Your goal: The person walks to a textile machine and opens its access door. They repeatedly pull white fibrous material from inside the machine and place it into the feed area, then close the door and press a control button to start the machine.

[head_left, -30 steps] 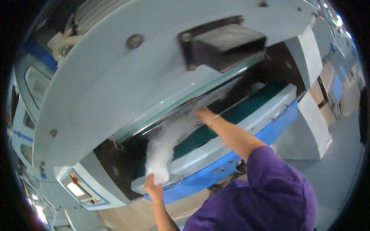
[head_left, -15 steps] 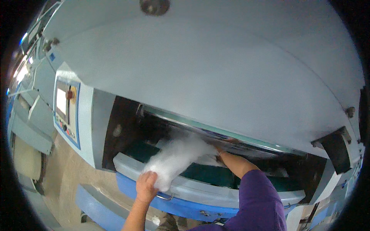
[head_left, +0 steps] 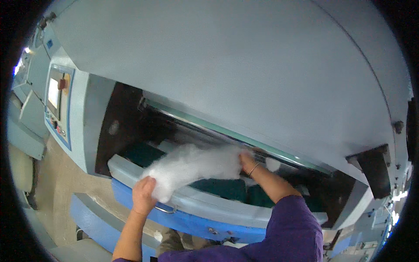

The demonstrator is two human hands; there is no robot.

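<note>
A fluffy white bundle of loose fibre [head_left: 192, 163] stretches between my two hands, in front of a long dark opening in a large grey machine. My left hand [head_left: 144, 194] is closed on its near left end, just over the grey front ledge. The other end is gripped by my right hand [head_left: 247, 161], which reaches into the opening below a shiny metal bar [head_left: 209, 133]. A thin bracelet circles the right wrist. Some of my right fingertips are hidden by the fibre. Under the bundle lies a dark green surface [head_left: 224, 188].
The machine's big grey cover [head_left: 244, 74] hangs over the opening. On the left stands a control panel [head_left: 60, 105] with a screen and a red knob. A metal handle [head_left: 165, 210] sits on the blue front. A black bracket [head_left: 373, 170] juts out at the right.
My right hand has drawn back slightly from inside the opening, so more of it shows. The fibre bundle now spans more level between both hands. The view has shifted.
</note>
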